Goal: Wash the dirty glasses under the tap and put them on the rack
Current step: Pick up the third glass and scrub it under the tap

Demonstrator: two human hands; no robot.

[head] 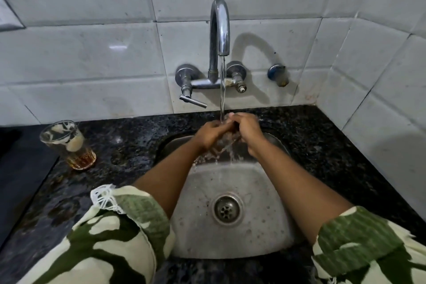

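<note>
ok so you're mid-rinse rn. Both hands are up under the tap [220,27], stream's running straight down onto the glass [224,143] you've got between them, over the back of the sink [260,226]. Water's spilling off the bottom of it into the basin.

Tips for this bit, imo: keep the glass tilted so the water gets inside and drains back out instead of pooling. Turn it a bit at a time so the whole rim passes under the stream, and rub the inside w/ your fingers, bc residue like what's in the other one won't go w/ water alone. Wet glass = slippery, so don't let go w/ both hands at once, and keep it low over the sink, away from the spout.

Hands: left hand [211,134] is curled around the glass from the left side, fingers wrapped, def gripping it. Right hand [247,129] is closed over the top/right of it, fingers bent down at the rim. Looks like that's the one doing the rubbing, tho I can't tell if the fingers are actually inside, too much splash and overlap there.

Second dirty glass [69,144] is sitting on the dark desk [322,145] well off to the left of the sink, brownish liquid in the bottom and whitish smears up the walls. That's prob next. Can't see any rack in the shot, so idk where it goes after.
</note>
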